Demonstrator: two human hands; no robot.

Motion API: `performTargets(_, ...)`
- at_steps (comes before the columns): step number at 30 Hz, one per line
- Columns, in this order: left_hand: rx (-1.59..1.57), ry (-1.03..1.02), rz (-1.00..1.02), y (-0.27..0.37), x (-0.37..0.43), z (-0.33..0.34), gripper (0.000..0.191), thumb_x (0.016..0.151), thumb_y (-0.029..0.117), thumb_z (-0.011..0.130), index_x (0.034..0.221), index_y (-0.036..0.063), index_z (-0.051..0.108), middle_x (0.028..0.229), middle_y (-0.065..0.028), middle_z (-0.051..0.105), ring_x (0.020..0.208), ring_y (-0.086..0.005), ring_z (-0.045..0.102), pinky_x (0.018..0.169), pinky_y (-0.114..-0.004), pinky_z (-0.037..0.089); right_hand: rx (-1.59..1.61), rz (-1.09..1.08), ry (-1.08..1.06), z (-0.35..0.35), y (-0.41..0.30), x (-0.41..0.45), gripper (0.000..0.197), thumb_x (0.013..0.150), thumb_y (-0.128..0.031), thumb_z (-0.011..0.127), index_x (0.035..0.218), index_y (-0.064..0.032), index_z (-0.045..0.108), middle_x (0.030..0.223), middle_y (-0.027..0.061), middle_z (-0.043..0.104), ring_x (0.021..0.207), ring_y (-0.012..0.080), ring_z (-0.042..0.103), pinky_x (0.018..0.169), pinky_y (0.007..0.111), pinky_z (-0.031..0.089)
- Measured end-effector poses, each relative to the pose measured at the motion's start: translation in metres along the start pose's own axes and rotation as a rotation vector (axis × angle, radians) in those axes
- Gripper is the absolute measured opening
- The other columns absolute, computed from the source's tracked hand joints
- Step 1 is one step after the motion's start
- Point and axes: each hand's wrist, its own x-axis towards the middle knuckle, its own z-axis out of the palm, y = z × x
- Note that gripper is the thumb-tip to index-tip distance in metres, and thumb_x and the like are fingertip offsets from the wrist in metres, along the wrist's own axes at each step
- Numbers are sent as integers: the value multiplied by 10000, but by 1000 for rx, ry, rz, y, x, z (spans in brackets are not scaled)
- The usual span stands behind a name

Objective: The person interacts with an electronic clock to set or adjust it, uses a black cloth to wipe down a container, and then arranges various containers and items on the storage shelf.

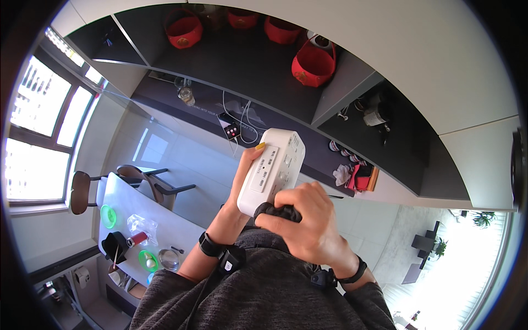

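Note:
A white box-shaped device [255, 154] with printed writing, small round knobs and a raised panel is held up before my chest. My left hand [243, 173] grips it along its left side, thumb with a yellow nail on the panel's upper end. My right hand [307, 218] is closed around a bunched black cloth-like thing [282, 211], held against the lower end of the device. Whether that black thing is fixed to the device cannot be told. The fingertips of my left hand are hidden beneath the device.
Ahead, a dark shelf [231, 70] holds red baskets [313, 68]. On the counter below lie a phone [229, 126] with white cables, a glass [186, 95] and a red pouch [361, 177]. At left stand a table [165, 218] with green bowls [108, 216] and a chair [142, 181].

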Motion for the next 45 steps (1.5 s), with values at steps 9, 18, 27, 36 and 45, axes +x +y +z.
performTargets(9,161,9,-94,-6,-8,2,568,912,469,452,1172,-20,577,914,-115,671,714,-162,673,641,-250,557,-230,74,146,-10,26,9,312,663,-27,647,935,-166,710,887,34,508,764,224,500,663,360,383)
performTargets(18,77,-91,-93,-7,-7,-1,596,923,448,440,1285,-20,510,1038,-153,655,851,-189,675,744,-284,561,-166,7,7,-8,1,0,341,641,-60,648,960,-167,705,897,31,524,761,206,518,671,352,385)
performTargets(27,94,-169,-117,-14,-8,7,560,937,426,444,1354,55,482,1017,-98,665,786,-129,684,671,-236,570,-235,142,288,-19,51,6,264,673,15,664,891,-122,726,858,46,514,750,222,515,651,350,407)
performTargets(36,140,11,-147,-14,-4,-7,556,897,485,465,1118,-1,620,890,-112,685,689,-178,679,593,-274,551,-80,235,387,-10,61,7,258,705,30,724,922,-108,726,843,55,505,712,210,517,603,317,420)
performTargets(45,-36,-154,-181,-15,1,-24,695,888,570,381,1275,12,528,1059,-184,657,805,-293,703,686,-366,610,116,363,441,-6,54,7,142,818,27,685,949,-22,712,905,47,518,772,143,530,657,249,430)
